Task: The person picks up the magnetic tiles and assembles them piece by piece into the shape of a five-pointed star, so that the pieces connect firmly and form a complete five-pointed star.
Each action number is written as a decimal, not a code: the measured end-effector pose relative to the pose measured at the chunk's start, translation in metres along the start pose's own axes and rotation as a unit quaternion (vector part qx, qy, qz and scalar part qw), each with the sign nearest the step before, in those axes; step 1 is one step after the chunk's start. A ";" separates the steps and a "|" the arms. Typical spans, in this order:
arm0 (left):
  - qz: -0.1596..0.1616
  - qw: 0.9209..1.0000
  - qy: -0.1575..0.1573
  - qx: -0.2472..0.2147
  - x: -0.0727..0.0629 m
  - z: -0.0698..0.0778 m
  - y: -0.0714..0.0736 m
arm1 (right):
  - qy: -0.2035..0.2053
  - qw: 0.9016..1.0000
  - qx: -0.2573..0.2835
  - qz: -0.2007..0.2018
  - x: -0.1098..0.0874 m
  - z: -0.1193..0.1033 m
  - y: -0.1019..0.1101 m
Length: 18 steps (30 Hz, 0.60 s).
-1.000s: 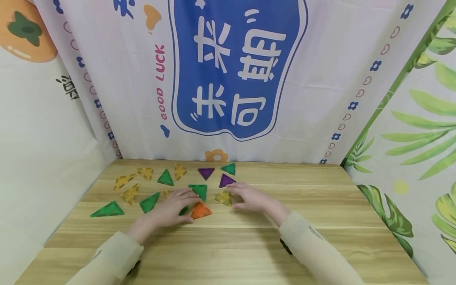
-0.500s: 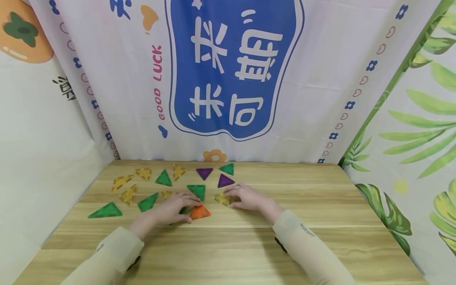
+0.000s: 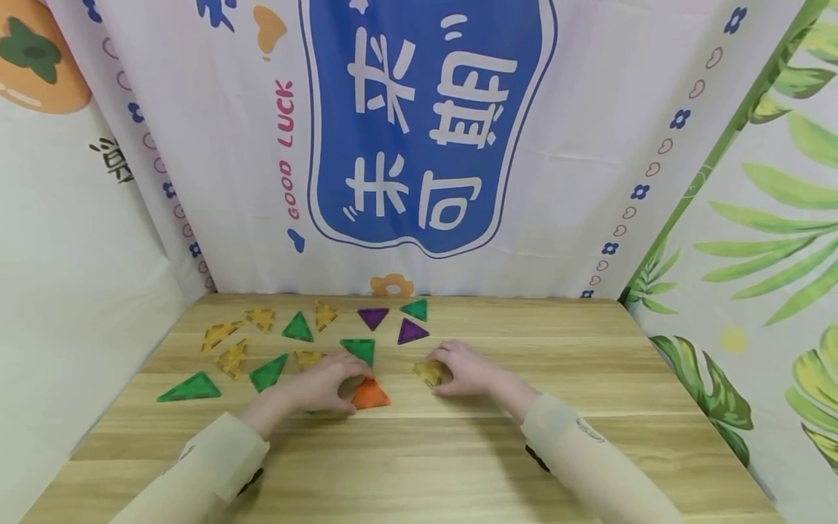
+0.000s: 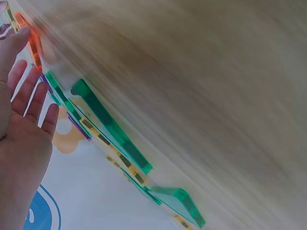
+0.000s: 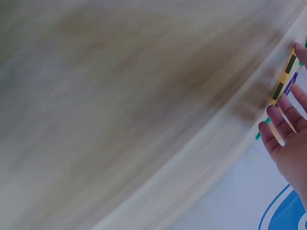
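My left hand point(image 3: 327, 383) grips an orange triangular magnetic tile point(image 3: 371, 394), fingertips at its upper corner and thumb at its lower left. In the left wrist view that orange tile point(image 4: 34, 44) shows between thumb and fingers. Between the thumb and curled fingers of my right hand point(image 3: 466, 370) is a yellow triangular magnetic tile point(image 3: 428, 373), low over the table. The right wrist view shows this yellow tile point(image 5: 285, 79) edge-on at the fingertips. A green tile point(image 3: 360, 351) lies just beyond the left fingers; another yellow tile point(image 3: 308, 359) is partly covered by that hand.
Two purple tiles point(image 3: 413, 331) and a green tile point(image 3: 415, 309) lie beyond the hands. Several green and yellow tiles spread to the left, including a long green one point(image 3: 191, 387). The wooden table point(image 3: 419, 466) meets a printed cloth point(image 3: 576, 182) at the back.
My right hand has closed on the yellow tile and drawn it to the right, away from the other tiles. The left hand has closed in on the orange tile, which has shifted slightly right.
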State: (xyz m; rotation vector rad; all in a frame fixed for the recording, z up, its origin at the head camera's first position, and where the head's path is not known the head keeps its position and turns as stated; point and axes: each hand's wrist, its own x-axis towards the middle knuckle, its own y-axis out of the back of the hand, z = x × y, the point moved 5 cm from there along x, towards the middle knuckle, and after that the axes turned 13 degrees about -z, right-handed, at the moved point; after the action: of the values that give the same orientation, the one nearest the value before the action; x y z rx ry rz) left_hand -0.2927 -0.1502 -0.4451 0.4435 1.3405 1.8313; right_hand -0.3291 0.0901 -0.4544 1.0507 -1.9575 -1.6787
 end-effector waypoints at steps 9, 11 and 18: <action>-0.018 0.999 -0.016 -0.024 0.013 0.010 0.000 | -0.004 1.000 0.021 -0.002 -0.021 0.002 -0.006; -0.023 0.999 -0.019 -0.026 0.017 0.011 -0.001 | -0.004 1.000 0.026 0.002 -0.024 0.004 -0.007; -0.034 0.999 -0.016 -0.036 0.032 0.015 -0.002 | -0.007 0.999 0.030 0.013 -0.027 0.006 -0.012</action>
State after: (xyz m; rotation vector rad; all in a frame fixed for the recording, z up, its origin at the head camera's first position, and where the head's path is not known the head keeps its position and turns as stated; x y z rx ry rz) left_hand -0.3012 -0.1158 -0.4471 0.3824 1.2498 1.8025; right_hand -0.3124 0.1136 -0.4621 1.0335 -2.0342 -1.6280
